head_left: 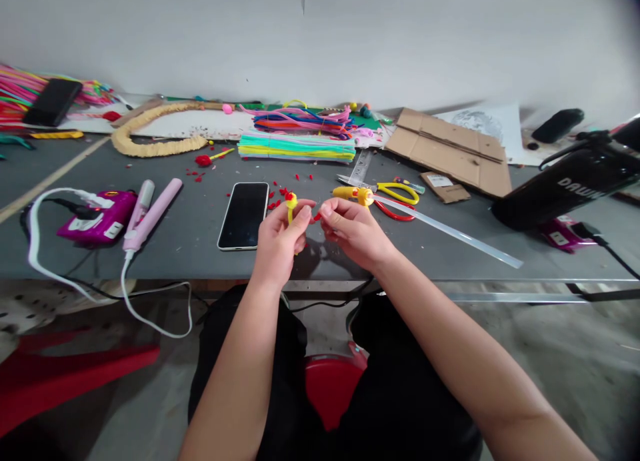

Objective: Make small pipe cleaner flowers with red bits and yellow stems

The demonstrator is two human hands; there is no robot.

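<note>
Between the thumb and fingers of my left hand stands a yellow pipe-cleaner stem, its top tipped with red. My right hand pinches a small red piece right beside the left fingertips. Whether that piece touches the stem, I cannot tell. More red bits lie scattered on the grey table behind my left hand. Just beyond the right hand is a yellow glue gun, partly hidden, with a long clear glue stick reaching to the right.
A phone lies left of my hands, near a pink hair straightener and a purple power strip. Bundled pipe cleaners are at the back. Pliers, cardboard and a black bottle occupy the right.
</note>
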